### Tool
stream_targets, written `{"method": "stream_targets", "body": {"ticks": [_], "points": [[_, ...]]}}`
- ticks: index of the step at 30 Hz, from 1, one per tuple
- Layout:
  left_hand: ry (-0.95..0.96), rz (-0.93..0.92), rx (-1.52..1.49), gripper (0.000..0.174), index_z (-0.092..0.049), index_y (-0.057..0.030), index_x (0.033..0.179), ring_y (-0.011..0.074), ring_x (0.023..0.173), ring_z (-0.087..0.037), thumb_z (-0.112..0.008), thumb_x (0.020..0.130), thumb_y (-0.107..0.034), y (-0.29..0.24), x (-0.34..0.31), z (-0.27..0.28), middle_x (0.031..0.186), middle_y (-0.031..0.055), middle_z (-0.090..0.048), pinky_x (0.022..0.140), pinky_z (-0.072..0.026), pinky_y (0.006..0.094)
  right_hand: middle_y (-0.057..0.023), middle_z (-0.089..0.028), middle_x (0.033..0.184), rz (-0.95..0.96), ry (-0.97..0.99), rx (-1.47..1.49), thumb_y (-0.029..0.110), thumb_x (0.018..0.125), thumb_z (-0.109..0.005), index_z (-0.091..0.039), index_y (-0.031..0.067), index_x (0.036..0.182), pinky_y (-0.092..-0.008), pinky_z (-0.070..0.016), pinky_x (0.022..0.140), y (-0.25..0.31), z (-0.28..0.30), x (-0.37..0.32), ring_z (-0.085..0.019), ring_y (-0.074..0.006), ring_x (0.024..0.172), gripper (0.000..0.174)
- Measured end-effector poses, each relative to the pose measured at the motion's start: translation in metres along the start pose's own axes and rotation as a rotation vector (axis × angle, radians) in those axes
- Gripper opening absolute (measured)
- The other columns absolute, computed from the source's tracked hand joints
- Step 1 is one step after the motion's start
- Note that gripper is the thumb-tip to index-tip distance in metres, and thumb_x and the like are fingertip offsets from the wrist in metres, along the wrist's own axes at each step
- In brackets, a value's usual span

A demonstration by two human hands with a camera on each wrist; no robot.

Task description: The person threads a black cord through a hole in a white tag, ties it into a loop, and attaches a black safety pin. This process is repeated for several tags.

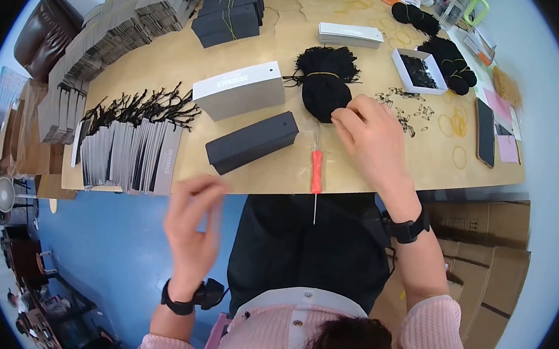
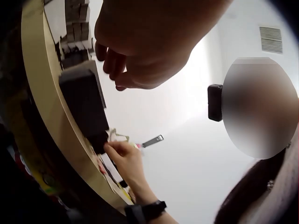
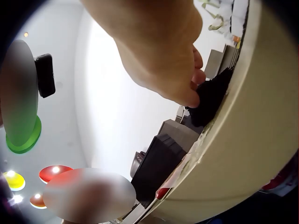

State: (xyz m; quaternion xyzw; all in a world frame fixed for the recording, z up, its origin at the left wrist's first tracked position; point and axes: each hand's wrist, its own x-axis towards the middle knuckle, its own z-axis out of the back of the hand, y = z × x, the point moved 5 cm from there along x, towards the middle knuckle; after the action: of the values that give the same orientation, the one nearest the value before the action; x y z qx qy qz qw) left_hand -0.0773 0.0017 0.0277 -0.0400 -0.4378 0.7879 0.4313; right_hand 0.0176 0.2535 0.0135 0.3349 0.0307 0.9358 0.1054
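The right hand (image 1: 375,141) is at the near end of a bundle of black cords (image 1: 326,94), thumb and fingers pinching at its edge; the right wrist view shows the fingertips against the black cords (image 3: 211,100). In the head view the left hand (image 1: 194,217) is blurred, raised by the table's front edge with loosely bent fingers and nothing held. A stack of dark tags (image 1: 252,143) lies between the hands, with a stack of grey tags (image 1: 241,93) behind it. Close to the right hand lies a red-handled hook tool (image 1: 316,171), its thin shaft reaching past the table edge.
Tags strung with black cords (image 1: 130,153) stand in a row at left. Several grey stacks (image 1: 117,30) line the left side. Small pins (image 1: 406,109) lie scattered near a white box (image 1: 421,73); rubber bands (image 1: 457,121) and a phone (image 1: 485,133) are at right.
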Motion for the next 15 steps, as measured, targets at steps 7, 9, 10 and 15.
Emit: {"method": "stream_targets", "body": {"ticks": [7,9,10,15], "points": [[0.496,0.628,-1.144,0.037,-0.055,0.0022,0.138,0.0233,0.108,-0.067,-0.051,0.105,-0.015,-0.021,0.010,-0.099,0.125,0.0168,-0.066,0.094,-0.0518,0.0344,-0.0049,-0.059,0.089,0.052,-0.061,0.163,0.006,0.072,-0.071,-0.068,0.0068,0.093,-0.0353,-0.0467,0.069,0.032,0.036,-0.025,-0.060,-0.0231,0.079,0.021],[0.471,0.501,-1.075,0.039,-0.053,0.0012,0.139,0.0232,0.115,-0.064,-0.051,0.106,-0.020,-0.023,0.016,-0.108,0.126,0.0163,-0.065,0.098,-0.0492,0.0350,-0.0048,-0.059,0.089,0.036,-0.059,0.136,0.006,0.073,-0.070,-0.068,0.0067,0.095,-0.0350,-0.0467,0.069,0.022,0.030,-0.025,-0.060,-0.0232,0.079,0.022],[0.480,0.496,-1.073,0.039,-0.053,0.0012,0.139,0.0232,0.115,-0.064,-0.051,0.106,-0.020,-0.024,0.015,-0.109,0.126,0.0163,-0.065,0.098,-0.0492,0.0350,-0.0048,-0.059,0.090,0.017,-0.058,0.113,0.006,0.075,-0.069,-0.068,0.0066,0.097,-0.0346,-0.0466,0.069,0.016,0.025,-0.024,-0.060,-0.0232,0.079,0.022],[0.471,0.495,-1.037,0.036,-0.055,0.0012,0.136,0.0213,0.112,-0.064,-0.052,0.105,-0.017,-0.015,0.003,-0.103,0.124,0.0147,-0.066,0.097,-0.0494,0.0347,-0.0041,-0.059,0.090,0.030,-0.041,0.066,0.007,0.078,-0.070,-0.068,0.0074,0.092,-0.0355,-0.0476,0.069,0.001,-0.005,-0.003,-0.060,-0.0239,0.079,0.015]]}}
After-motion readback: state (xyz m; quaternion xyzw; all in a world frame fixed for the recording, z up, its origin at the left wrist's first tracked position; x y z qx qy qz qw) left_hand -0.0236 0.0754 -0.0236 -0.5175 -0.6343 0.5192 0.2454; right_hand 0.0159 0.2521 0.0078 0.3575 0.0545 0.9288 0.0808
